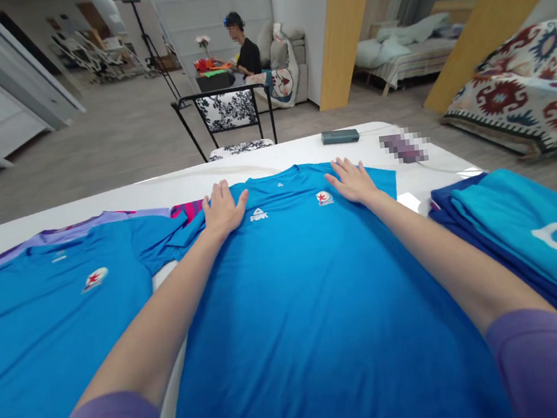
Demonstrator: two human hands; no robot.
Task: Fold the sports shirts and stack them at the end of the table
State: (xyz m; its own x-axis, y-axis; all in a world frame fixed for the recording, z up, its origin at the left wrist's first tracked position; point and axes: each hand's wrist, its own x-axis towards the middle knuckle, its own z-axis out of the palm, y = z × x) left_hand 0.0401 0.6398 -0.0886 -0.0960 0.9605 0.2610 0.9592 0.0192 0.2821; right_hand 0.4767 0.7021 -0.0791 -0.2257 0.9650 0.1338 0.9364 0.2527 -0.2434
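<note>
Free tabletop [273, 158] beyond shirt [312, 285], folded stack [506, 223] blocking right, possibly phone [404, 148] farther

short, plain purple sleeves [547, 363] — both forearms [166, 326] and hands [225, 209] below them bare.

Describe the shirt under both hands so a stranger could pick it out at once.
Find the white table. Across its middle lies a spread-out blue T-shirt with a PEAK logo and a badge on its chest. A similar shirt lies to its left and folded clothes to its right, but only this one has the left hand and right hand on it.
</note>
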